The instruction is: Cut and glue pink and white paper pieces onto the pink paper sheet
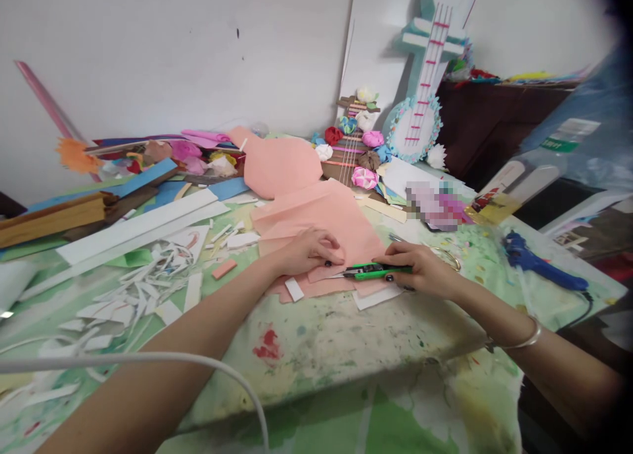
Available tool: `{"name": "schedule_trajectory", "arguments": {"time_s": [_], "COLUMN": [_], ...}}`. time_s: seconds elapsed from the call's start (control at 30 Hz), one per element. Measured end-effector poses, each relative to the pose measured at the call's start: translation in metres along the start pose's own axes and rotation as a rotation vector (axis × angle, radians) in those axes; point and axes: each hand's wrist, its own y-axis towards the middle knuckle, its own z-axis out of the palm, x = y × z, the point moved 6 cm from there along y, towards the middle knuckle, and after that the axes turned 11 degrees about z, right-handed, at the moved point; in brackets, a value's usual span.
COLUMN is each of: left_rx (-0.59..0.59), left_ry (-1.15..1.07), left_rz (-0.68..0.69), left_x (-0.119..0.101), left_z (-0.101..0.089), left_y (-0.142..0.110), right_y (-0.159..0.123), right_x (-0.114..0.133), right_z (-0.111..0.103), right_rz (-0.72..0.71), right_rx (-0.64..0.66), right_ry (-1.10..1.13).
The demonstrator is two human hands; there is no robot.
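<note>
Knife (378, 271), green and black, 1: low over the near part of the peach paper (321, 216); long axis side to side, blade pointing left. Right hand (425, 269): closed around the handle. Left hand (311, 251): half-curled, fingertips on the paper; cannot tell whether pinching it. Table (306, 355): green, paint-stained. Scraps (111, 311), white: heaped left. Glue gun (539, 262), blue, 1: right. Wall (148, 51): white, behind.

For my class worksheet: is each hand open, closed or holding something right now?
Left hand: curled on the peach paper; whether it pinches any cannot be told.
Right hand: closed, holding the green craft knife.
</note>
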Motion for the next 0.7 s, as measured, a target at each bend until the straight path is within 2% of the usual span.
{"name": "schedule_trajectory", "arguments": {"time_s": [0.1,0.27,0.7], "left_rx": [0.016,0.106,0.123], "left_ry": [-0.049,-0.225,-0.206], "left_rz": [-0.015,-0.005,-0.032], "left_x": [0.002,0.008,0.008], "left_z": [-0.003,-0.009,-0.011], "left_y": [-0.001,-0.009,-0.009], "right_y": [0.003,0.007,0.015], "right_x": [0.002,-0.001,0.005], "right_z": [0.0,0.0,0.004], "right_rz": [-0.012,-0.021,-0.05], "right_rx": [0.005,0.033,0.036], "right_ry": [0.021,0.029,0.012]}}
